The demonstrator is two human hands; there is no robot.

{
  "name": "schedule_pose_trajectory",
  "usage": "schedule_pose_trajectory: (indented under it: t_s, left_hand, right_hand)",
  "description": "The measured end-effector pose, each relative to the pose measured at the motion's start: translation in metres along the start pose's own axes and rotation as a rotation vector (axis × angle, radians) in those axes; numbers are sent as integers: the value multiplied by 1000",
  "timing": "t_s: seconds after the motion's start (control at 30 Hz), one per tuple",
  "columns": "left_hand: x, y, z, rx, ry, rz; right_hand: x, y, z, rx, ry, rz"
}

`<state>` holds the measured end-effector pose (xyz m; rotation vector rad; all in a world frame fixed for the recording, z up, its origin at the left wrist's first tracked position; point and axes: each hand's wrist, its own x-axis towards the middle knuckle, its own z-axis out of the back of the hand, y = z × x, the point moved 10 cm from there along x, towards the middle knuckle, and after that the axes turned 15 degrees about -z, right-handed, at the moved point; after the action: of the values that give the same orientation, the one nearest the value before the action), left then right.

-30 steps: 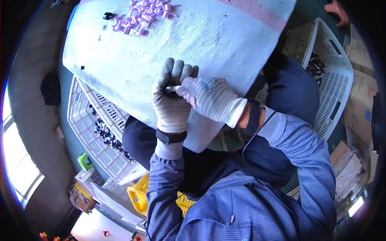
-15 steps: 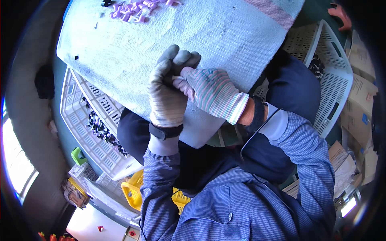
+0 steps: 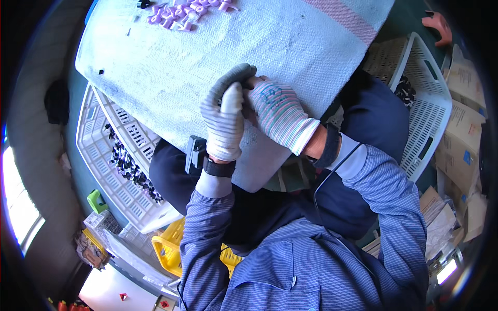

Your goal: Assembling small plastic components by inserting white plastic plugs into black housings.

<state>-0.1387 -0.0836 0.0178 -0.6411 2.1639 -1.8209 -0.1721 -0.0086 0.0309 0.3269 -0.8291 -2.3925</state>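
Observation:
My left hand (image 3: 223,122), in a pale striped glove with grey fingers, is closed in front of me over the cloth-covered work surface (image 3: 171,78). My right hand (image 3: 280,111), in a striped glove, meets it with curled fingers. The fingertips of both come together, and whatever lies between them is hidden. Beyond the hands, at the far side of the surface, lies a loose heap of small lilac plastic parts (image 3: 189,13). A black part (image 3: 143,3) sits left of the heap. One tiny black piece (image 3: 101,72) lies near the left edge.
A white slotted basket (image 3: 96,140) on my left contains many black parts (image 3: 132,168), some with lilac. Another white basket (image 3: 436,98) on the right holds black parts (image 3: 405,92). Cardboard boxes (image 3: 459,140) stand beyond it. A yellow crate (image 3: 168,251) is at lower left.
My left wrist has turned, bringing a dark box on its strap into sight. The left fingers have folded closer over the right fingertips. The lilac heap has not been disturbed.

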Motion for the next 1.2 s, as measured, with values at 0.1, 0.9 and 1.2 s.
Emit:
schedule_pose_trajectory:
  t_s: [0.1, 0.9, 1.2]
  left_hand:
    - [-4, 3, -2, 266, 106, -87]
    - [17, -64, -31, 433, 74, -368]
    - [19, -2, -11, 406, -19, -402]
  right_hand:
    - [3, -15, -7, -20, 103, -105]
    - [17, 1, 46, 272, 62, -51]
    - [25, -27, 8, 87, 262, -192]
